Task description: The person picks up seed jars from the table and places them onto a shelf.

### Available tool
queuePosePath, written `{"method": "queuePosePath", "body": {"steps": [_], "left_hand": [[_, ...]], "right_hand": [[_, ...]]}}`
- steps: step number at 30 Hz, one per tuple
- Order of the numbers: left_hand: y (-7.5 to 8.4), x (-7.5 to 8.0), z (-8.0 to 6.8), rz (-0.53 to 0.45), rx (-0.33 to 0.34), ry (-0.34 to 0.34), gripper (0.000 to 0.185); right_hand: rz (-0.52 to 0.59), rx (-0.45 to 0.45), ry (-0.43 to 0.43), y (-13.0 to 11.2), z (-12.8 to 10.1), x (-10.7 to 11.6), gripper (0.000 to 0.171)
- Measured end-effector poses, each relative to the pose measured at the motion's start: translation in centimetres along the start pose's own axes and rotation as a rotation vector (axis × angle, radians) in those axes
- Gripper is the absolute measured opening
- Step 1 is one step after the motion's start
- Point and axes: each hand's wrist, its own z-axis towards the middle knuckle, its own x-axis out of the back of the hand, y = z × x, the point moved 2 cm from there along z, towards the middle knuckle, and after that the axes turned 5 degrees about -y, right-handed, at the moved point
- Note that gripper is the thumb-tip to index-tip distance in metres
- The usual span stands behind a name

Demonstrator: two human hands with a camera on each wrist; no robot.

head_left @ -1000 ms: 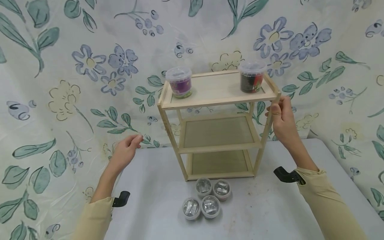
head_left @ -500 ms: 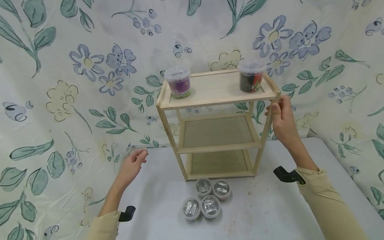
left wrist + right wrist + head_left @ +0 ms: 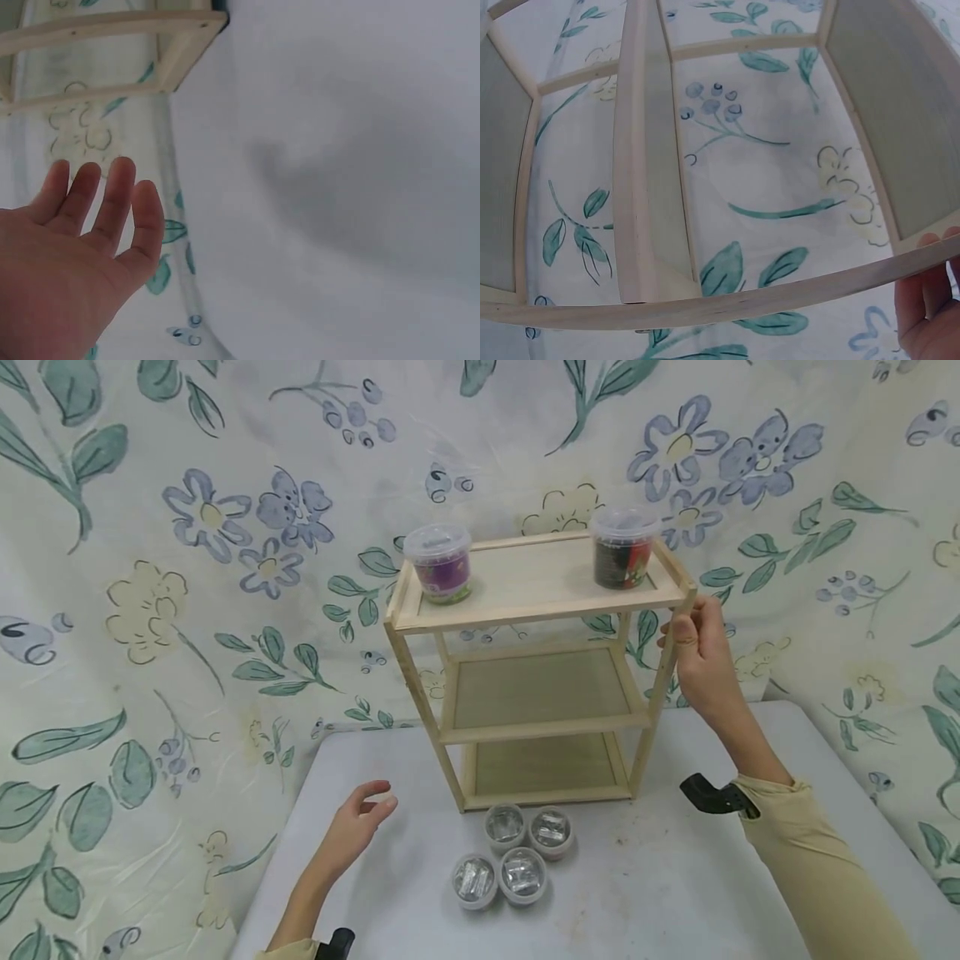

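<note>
Rack (image 3: 536,681): one, three shelves, standing on the table (image 3: 675,877).
Tubs: two on the top shelf, four in front.
Right hand (image 3: 701,664): grips the rack's front right post.
Left hand (image 3: 356,827): loosely spread, holding nothing.

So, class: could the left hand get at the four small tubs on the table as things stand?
Probably yes. The left hand is open and hovers beside the four small tubs, with only bare table between them.
</note>
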Motion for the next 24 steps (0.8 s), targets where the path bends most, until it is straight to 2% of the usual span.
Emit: {"method": "queuePosePath", "body": {"steps": [3, 6, 12, 17, 20, 24], "left_hand": [[-1.1, -1.4, -0.7, -0.018, 0.011, -0.014, 0.062], [-2.0, -2.8, -1.3, -0.032, 0.051, -0.017, 0.063], [-2.7, -5.6, -2.1, -0.108, 0.123, -0.041, 0.066], [-2.7, -8.1, -3.1, -0.112, 0.099, -0.100, 0.076], [-2.7, -9.4, -3.6, -0.105, 0.051, -0.143, 0.084], [-2.5, -10.5, -3.9, -0.105, -0.002, -0.166, 0.089]], "right_hand": [[0.018, 0.004, 0.006, 0.1, 0.0, 0.0, 0.042], [0.019, 0.010, 0.007, 0.2, 0.1, 0.0, 0.040], [0.007, 0.014, 0.003, 0.3, 0.1, 0.1, 0.041], [0.003, 0.012, 0.000, 0.3, 0.0, 0.0, 0.041], [0.013, 0.018, 0.006, 0.4, 0.0, 0.1, 0.041], [0.025, 0.017, 0.011, 0.4, 0.1, 0.1, 0.039]]}}
